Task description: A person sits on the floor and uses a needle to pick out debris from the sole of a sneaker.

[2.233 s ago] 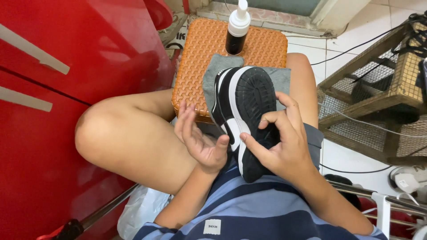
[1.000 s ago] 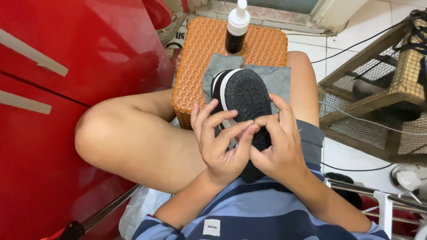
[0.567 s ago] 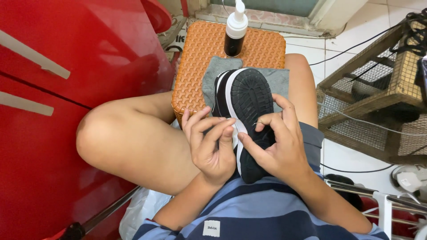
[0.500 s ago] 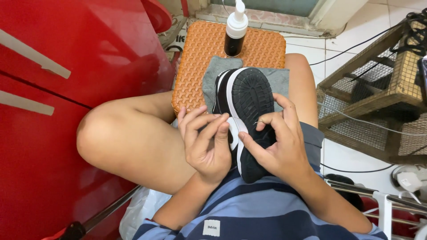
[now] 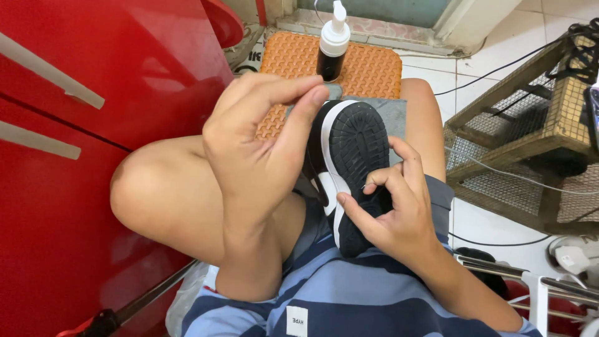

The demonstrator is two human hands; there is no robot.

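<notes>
1. I am seeing the shoe showing a matt black rubber sole with a rough moulded tread, edged by a smooth white band.
2. I am looking at a grey cloth, soft and matt, lying under the shoe.
3. The orange stool top is showing a woven-patterned plastic, slightly shiny.
4. The pump bottle is gleaming as glossy dark plastic with a white top.
5. The red cabinet is reflecting light off smooth, glossy panels.
6. The crate is showing rough wood and wire mesh.
7. The striped shirt is looking like soft knit fabric.
</notes>
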